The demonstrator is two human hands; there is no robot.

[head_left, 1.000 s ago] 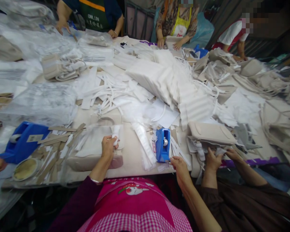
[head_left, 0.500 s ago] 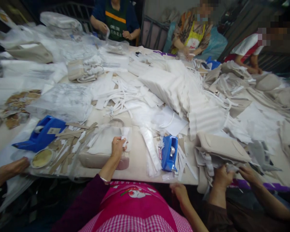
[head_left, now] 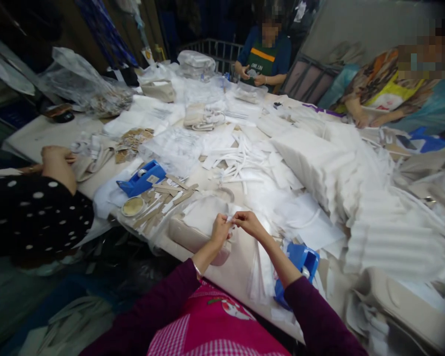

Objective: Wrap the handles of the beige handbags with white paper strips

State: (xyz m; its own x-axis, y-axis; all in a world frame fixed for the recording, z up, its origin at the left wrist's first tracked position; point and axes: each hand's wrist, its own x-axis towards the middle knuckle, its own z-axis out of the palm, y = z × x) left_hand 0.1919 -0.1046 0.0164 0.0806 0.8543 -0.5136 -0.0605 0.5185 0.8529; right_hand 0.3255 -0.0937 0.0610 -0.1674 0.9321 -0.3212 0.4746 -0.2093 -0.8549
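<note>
Over the right end of a beige handbag (head_left: pixel 187 233), my left hand (head_left: pixel 220 231) pinches a small white piece, perhaps tissue or tape. My right hand (head_left: pixel 246 222) meets it there, its thumb and forefinger pinched at the same small piece. The bag lies on its side with white paper (head_left: pixel 203 213) over it and its curved handle (head_left: pixel 228 193) at the far end. To the right of the bag, under my right forearm, stands a blue tape dispenser (head_left: pixel 304 259), partly hidden by the arm.
Another blue tape dispenser (head_left: pixel 143 178) sits at the left beside beige and white strips (head_left: pixel 170 198) and a round tub (head_left: pixel 132 206). White cords (head_left: pixel 241 158) and stacked foam sheets (head_left: pixel 319 163) cover the middle. Co-workers stand around; a dotted garment (head_left: pixel 37 212) is at the left.
My view has swung left. My right hand has come up from the table's front edge to meet my left hand, which stays over the bag with the white piece.
</note>
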